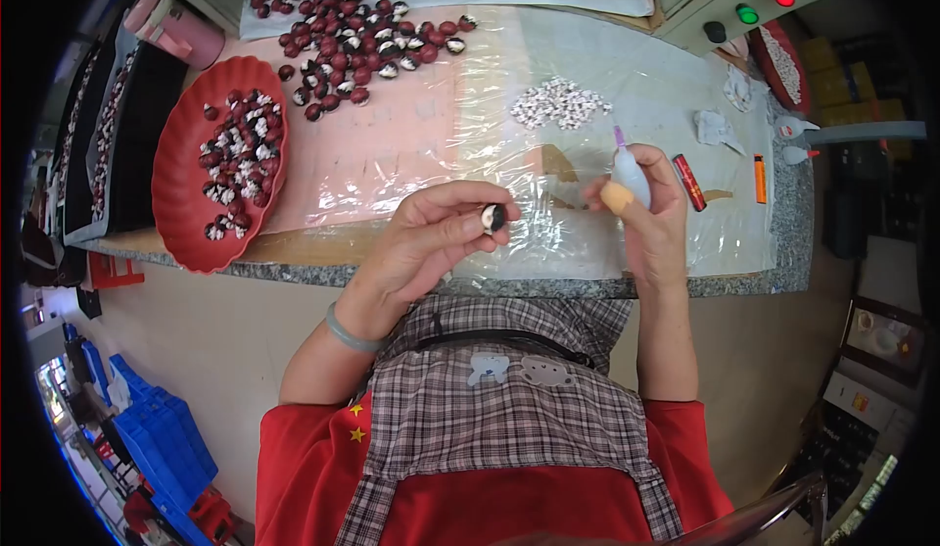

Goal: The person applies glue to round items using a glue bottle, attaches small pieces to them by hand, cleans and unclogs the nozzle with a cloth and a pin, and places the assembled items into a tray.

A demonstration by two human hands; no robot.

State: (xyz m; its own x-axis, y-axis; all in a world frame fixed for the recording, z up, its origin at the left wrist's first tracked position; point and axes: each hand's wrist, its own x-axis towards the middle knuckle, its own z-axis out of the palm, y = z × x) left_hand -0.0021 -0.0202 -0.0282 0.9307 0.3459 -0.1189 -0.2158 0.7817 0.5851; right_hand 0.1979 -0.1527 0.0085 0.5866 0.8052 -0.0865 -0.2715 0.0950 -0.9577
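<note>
My left hand (441,228) pinches a small round black-and-white piece (493,218) between thumb and fingers, above the front of the table. In my right hand (654,218) is a small whitish squeeze bottle (630,172), its thin purple tip pointing up and away from me. A tan wrap (616,197) covers a digit of that hand. Beyond both hands lies a heap of tiny white pieces with dark specks (560,103). Just right of the bottle rests a red tube with dark markings (689,182).
Many dark red, black and white balls (362,51) spread across the back left. A red scalloped tray (171,193) holds similar balls bearing white bits. Plastic film (392,154) covers the table. An orange item (760,179) and crumpled white tissue (718,129) lie right.
</note>
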